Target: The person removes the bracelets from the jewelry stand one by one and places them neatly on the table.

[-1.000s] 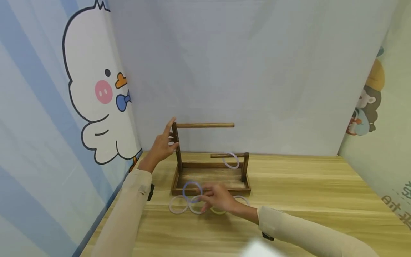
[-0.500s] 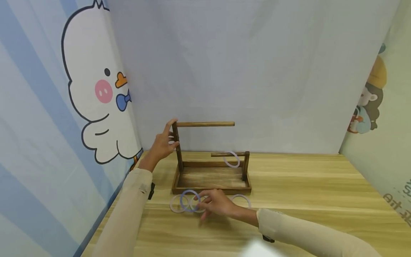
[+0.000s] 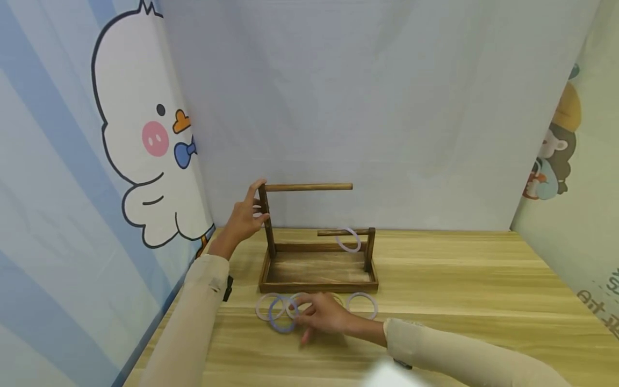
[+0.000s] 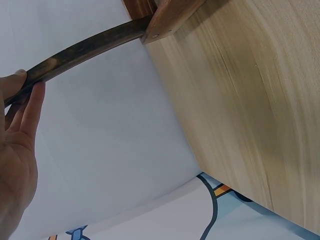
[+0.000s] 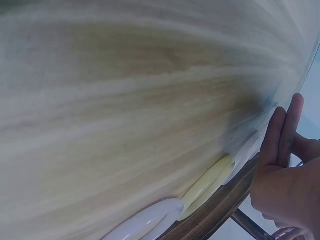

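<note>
My left hand (image 3: 246,217) grips the tall left post of a dark wooden rack (image 3: 319,288), fingers behind and thumb in front in the left wrist view. A blue ring (image 3: 270,322) is pinched by my right hand (image 3: 324,314), tilted up in front of the rack. Beside it are a pale pinkish ring (image 3: 257,307) and a whitish ring, partly hidden by the blue one and the hand. A yellow ring (image 5: 206,182) lies mostly behind the right hand in the head view. Farther right lies a white-lilac ring (image 3: 376,306).
A lilac ring (image 3: 359,244) hangs on the rack's short lower bar (image 3: 329,233). The long upper bar (image 3: 309,187) points right from the tall post. A wooden table (image 3: 450,279) spreads around the rack, with printed curtains at the sides and a plain one (image 3: 377,107) behind.
My right hand has come down and nearer, bringing the blue ring from the tray's front edge to lower over the table. The left hand keeps its grip on the post.
</note>
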`<state>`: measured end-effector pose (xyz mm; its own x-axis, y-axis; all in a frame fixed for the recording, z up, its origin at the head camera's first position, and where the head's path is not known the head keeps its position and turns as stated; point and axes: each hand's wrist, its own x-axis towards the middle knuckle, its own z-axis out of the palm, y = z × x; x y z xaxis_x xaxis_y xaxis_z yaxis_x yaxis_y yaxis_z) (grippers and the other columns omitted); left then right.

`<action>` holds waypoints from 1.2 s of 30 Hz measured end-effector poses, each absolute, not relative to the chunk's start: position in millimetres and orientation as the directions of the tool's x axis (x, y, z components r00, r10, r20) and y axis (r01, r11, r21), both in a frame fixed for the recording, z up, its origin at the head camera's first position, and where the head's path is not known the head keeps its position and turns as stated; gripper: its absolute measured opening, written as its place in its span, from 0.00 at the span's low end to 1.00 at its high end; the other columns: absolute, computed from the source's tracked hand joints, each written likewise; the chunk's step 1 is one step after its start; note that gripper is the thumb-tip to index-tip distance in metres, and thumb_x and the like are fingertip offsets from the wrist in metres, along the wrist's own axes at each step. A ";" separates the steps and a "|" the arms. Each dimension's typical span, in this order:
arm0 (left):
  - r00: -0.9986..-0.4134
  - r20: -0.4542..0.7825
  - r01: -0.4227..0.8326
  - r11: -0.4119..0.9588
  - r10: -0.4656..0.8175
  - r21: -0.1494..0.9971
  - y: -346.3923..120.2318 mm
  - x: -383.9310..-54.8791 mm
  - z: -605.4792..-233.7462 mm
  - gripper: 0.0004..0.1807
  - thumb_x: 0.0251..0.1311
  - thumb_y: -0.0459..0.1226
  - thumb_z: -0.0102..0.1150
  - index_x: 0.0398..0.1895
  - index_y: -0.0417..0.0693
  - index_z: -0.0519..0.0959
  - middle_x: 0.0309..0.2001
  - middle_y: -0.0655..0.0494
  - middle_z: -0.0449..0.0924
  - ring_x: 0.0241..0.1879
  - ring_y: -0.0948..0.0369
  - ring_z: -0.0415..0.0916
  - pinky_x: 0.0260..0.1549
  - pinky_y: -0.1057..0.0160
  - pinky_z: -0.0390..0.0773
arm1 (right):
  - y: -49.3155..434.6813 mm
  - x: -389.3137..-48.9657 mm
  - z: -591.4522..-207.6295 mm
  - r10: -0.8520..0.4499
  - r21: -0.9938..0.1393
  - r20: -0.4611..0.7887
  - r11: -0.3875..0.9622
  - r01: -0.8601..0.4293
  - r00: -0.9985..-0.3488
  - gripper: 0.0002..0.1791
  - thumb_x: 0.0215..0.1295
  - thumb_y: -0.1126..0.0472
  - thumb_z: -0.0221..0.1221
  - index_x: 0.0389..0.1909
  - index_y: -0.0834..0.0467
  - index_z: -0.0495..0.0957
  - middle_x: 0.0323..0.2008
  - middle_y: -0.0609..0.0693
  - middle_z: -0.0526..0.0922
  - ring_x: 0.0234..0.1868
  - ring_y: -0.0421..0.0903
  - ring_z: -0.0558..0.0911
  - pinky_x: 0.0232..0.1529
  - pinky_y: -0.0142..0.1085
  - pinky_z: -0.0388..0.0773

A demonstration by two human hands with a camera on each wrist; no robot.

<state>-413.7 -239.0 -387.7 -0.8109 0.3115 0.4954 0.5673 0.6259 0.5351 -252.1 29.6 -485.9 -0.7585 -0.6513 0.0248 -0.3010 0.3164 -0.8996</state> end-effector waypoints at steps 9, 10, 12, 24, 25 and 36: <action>-0.829 0.470 0.545 0.630 0.304 0.553 -237.9 -411.0 -387.4 0.52 0.65 0.24 0.66 0.82 0.62 0.47 0.55 0.31 0.81 0.54 0.39 0.83 0.51 0.47 0.88 | 30.0 -249.8 -490.3 -0.693 -0.912 0.028 0.278 -0.302 -0.721 0.19 0.71 0.68 0.64 0.60 0.67 0.78 0.38 0.63 0.90 0.23 0.52 0.89 0.38 0.34 0.90; -0.829 0.471 0.545 0.630 0.304 0.553 -237.3 -410.5 -387.4 0.52 0.65 0.24 0.66 0.82 0.61 0.47 0.55 0.31 0.81 0.54 0.38 0.83 0.51 0.46 0.88 | 30.4 -249.8 -491.0 -0.693 -0.910 0.030 0.280 -0.306 -0.720 0.19 0.71 0.68 0.64 0.60 0.67 0.78 0.38 0.63 0.90 0.23 0.52 0.89 0.41 0.34 0.90; -0.828 0.472 0.546 0.631 0.304 0.551 -236.5 -409.8 -386.6 0.52 0.65 0.24 0.66 0.82 0.61 0.47 0.55 0.30 0.81 0.54 0.38 0.83 0.51 0.45 0.87 | 31.1 -249.8 -491.9 -0.693 -0.909 0.028 0.281 -0.306 -0.721 0.20 0.71 0.68 0.65 0.61 0.68 0.77 0.39 0.63 0.90 0.22 0.52 0.89 0.45 0.35 0.89; -0.814 0.499 0.558 0.640 0.297 0.529 -237.2 -412.5 -387.6 0.52 0.64 0.24 0.67 0.82 0.60 0.48 0.53 0.31 0.82 0.52 0.38 0.84 0.47 0.45 0.88 | 32.5 -249.8 -491.9 -0.648 -0.893 0.041 0.318 -0.318 -0.761 0.23 0.68 0.66 0.68 0.61 0.70 0.78 0.32 0.59 0.90 0.21 0.51 0.89 0.44 0.33 0.89; -0.813 0.501 0.559 0.638 0.296 0.530 -236.9 -412.5 -387.8 0.52 0.64 0.24 0.67 0.82 0.59 0.49 0.53 0.31 0.82 0.52 0.38 0.85 0.47 0.45 0.88 | 32.1 -249.7 -492.6 -0.644 -0.892 0.047 0.317 -0.322 -0.764 0.23 0.68 0.66 0.68 0.61 0.70 0.78 0.31 0.59 0.90 0.20 0.51 0.88 0.43 0.33 0.89; -0.807 0.509 0.567 0.636 0.301 0.524 -235.9 -412.7 -386.7 0.52 0.64 0.24 0.68 0.82 0.61 0.49 0.53 0.31 0.82 0.52 0.38 0.84 0.48 0.44 0.88 | 30.5 -250.6 -494.2 -0.602 -0.871 0.061 0.357 -0.337 -0.796 0.22 0.67 0.64 0.70 0.57 0.70 0.80 0.26 0.54 0.89 0.17 0.41 0.86 0.32 0.29 0.88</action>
<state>-412.7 -235.9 -386.7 -0.8067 0.3009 0.5087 0.5673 0.6356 0.5236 -250.6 30.5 -494.2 -0.7962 -0.6020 0.0607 -0.3366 0.3574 -0.8712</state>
